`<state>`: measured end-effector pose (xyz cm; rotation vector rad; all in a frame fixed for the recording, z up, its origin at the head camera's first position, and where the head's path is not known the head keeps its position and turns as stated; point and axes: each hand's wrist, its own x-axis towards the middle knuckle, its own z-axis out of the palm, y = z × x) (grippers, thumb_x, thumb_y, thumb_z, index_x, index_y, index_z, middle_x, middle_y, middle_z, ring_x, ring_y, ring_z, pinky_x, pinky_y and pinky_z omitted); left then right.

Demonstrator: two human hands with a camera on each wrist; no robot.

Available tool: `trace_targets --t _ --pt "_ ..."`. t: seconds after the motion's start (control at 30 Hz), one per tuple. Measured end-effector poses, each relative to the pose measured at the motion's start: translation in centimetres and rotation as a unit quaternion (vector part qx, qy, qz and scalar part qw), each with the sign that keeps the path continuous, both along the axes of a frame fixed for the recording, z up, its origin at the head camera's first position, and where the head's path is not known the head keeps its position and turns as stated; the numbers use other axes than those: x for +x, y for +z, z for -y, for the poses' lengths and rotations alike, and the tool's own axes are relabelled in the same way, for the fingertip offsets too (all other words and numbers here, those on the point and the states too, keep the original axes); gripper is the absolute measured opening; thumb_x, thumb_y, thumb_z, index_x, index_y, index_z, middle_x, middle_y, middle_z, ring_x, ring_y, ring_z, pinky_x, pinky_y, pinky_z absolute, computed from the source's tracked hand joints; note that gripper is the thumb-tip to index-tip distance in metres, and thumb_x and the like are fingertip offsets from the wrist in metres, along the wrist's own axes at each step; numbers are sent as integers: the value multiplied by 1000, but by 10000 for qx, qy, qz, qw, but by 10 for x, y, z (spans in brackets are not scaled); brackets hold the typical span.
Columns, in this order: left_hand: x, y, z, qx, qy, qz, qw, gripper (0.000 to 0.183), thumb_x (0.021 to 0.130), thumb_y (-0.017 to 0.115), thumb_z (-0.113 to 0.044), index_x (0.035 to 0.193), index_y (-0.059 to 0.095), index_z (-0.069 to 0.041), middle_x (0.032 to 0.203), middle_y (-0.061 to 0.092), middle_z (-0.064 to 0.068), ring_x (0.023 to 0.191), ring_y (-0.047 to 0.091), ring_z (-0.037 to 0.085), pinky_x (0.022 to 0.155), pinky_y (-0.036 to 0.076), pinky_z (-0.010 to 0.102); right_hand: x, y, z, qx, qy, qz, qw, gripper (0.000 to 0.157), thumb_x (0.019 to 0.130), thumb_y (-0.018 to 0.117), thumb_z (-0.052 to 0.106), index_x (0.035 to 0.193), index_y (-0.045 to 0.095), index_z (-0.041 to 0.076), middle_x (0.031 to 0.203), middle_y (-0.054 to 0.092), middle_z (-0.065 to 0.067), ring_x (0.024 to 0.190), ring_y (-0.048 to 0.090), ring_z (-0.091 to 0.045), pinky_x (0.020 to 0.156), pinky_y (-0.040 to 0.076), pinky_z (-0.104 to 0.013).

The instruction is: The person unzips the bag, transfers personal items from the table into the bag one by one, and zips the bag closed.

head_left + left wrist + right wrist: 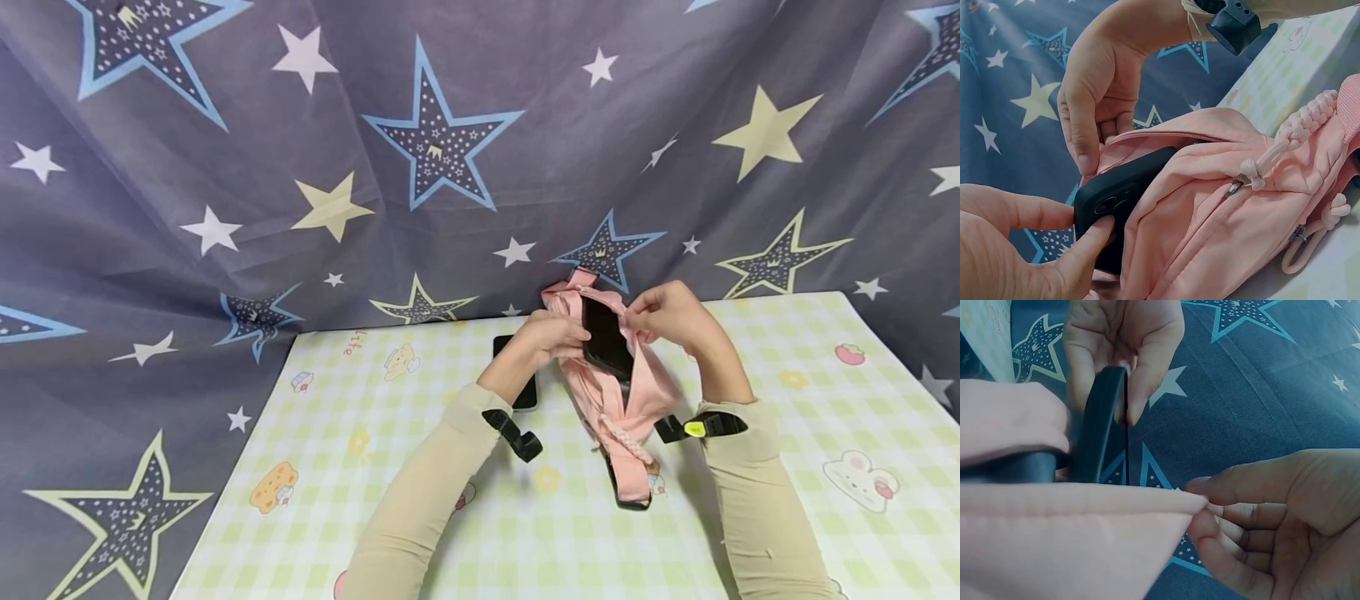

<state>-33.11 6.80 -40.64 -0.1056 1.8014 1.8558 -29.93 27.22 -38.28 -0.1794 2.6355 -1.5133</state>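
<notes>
A pink bag (592, 383) with zips and braided cord pulls lies on the table, its zipped opening spread. My left hand (553, 335) pinches a black phone (606, 333) by its edge, thumb over the camera side in the left wrist view. The phone's lower part sits inside the opening, hidden by the fabric. With thumb and fingertips, my right hand (666, 312) pinches the edge of the opening and holds it out, as the right wrist view also shows. Within the bag, a second dark item (1010, 467) is partly visible; its kind is unclear.
Beside the bag, a dark flat device like a phone (527, 395) lies partly hidden under my left forearm. The table has a green checked cover (315, 533) with cartoon prints. A grey star-printed curtain (487, 250) hangs right behind the table's far edge.
</notes>
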Motion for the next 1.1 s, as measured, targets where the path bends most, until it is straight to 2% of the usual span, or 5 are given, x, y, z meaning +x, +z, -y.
trace_targets --t 0.33,0.57,0.73,0.87,1.1 --pt "-9 2 -6 28 72 517 9986 43 91 61 16 134 56 15 139 56 33 131 57 41 107 51 42 0 -3 0 26 -60 -18 10000 17 93 66 0 98 72 -15 64 69 -1 57 63 -11 56 57 -27" --pt "-8 1 -10 -12 -168 519 9985 44 92 59 16 135 53 17 140 54 34 133 55 42 109 49 43 1 1 0 180 -101 -213 9996 16 92 65 0 97 73 -13 67 70 -4 57 63 -12 55 56 -25" --pt "-9 0 -12 -107 -346 480 9982 35 92 59 15 127 57 18 139 55 34 132 55 43 109 49 43 -1 1 1 230 -140 -200 9994 16 93 64 1 96 74 -12 66 70 -4 57 64 -12 56 57 -26" --pt "-8 0 -15 -153 -413 448 9980 48 92 60 15 138 48 18 138 56 34 132 56 42 108 49 44 -2 0 0 164 -151 -193 9996 17 93 64 0 97 74 -13 66 70 -3 57 63 -11 56 57 -26" --pt "-8 0 -16 -380 -465 450 9972 60 89 65 16 144 43 15 139 58 30 127 60 40 104 53 42 -2 0 3 80 -126 -166 9997 17 93 66 1 98 73 -14 64 69 -1 55 63 -11 55 56 -25"
